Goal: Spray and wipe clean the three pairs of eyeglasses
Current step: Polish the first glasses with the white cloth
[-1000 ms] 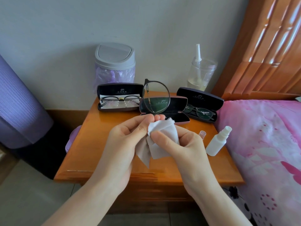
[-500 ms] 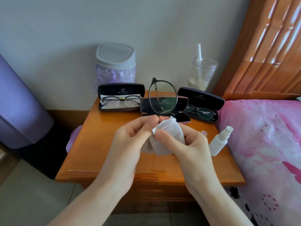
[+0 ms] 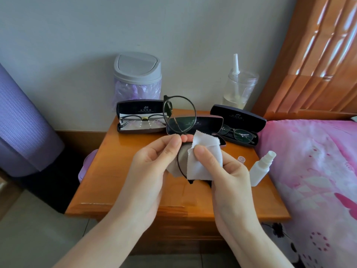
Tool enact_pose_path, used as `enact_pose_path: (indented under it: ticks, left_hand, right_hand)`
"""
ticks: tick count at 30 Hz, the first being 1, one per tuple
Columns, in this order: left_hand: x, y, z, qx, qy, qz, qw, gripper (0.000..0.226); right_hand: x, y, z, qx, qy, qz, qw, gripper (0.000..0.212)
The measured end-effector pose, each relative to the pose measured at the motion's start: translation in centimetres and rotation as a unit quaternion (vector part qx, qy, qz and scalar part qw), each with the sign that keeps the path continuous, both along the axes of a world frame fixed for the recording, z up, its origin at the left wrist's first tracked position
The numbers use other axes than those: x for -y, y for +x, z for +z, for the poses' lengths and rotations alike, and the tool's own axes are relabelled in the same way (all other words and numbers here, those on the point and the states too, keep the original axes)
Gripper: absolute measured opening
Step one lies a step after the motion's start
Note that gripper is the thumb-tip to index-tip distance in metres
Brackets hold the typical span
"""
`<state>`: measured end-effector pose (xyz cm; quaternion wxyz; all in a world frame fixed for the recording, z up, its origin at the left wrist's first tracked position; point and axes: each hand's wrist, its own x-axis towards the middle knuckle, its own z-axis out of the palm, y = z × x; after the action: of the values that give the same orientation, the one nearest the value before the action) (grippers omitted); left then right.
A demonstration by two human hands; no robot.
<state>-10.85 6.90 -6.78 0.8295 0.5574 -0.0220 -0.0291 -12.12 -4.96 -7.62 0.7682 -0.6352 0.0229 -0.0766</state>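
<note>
- The round black glasses [image 3: 179, 115] are held up over the middle of the tabletop [image 3: 116, 171], one lens above the other. The upper lens is bare; the lower one is half covered by a white cloth [image 3: 205, 161].
- The left hand [image 3: 152, 163] pinches the frame between the two lenses with thumb and fingertips.
- The right hand [image 3: 229, 171] is clamped on the cloth, its thumb pressing it onto the lower lens.
- Just behind the hands lies an open middle case [image 3: 206, 123].
- An open left case [image 3: 135, 108] holds a second pair [image 3: 139, 119], and an open right case [image 3: 237, 118] holds a third pair [image 3: 239, 134].
- A white spray bottle [image 3: 260, 169] stands near the tabletop's right edge, its clear cap [image 3: 241, 159] off beside it.
- A lidded bin [image 3: 137, 74] and a clear jar [image 3: 239, 88] stand at the back; a pink bed [image 3: 309, 171] lies to the right.
</note>
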Motion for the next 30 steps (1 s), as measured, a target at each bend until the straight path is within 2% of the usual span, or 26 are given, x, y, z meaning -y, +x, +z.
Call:
enact_pose_path:
  ticks: [6, 10, 14, 21, 30]
  left_hand:
    - [0.8, -0.7, -0.3, -0.005, -0.005, 0.007, 1.0, 0.023]
    - [1.0, -0.7, -0.4, -0.005, -0.005, 0.018, 1.0, 0.021]
    - [1.2, -0.8, -0.3, 0.012, 0.004, 0.019, 1.0, 0.021]
    - [0.6, -0.3, -0.5, 0.017, 0.012, 0.005, 1.0, 0.025]
    - [-0.2, 0.6, -0.2, 0.021, -0.07, 0.003, 0.997, 0.023]
  right_hand:
    - [-0.6, -0.2, 0.0, -0.036, 0.047, 0.049, 0.997, 0.02]
    - [-0.9, -0.4, 0.1, -0.056, 0.045, 0.045, 0.996, 0.024]
    - [-1.1, -0.7, 0.1, -0.089, 0.089, 0.027, 0.992, 0.031]
    - [-0.6, -0.7, 0.4, -0.095, 0.09, -0.002, 0.991, 0.022]
    - [0.0, -0.6, 0.4, -0.049, 0.054, -0.005, 0.997, 0.028]
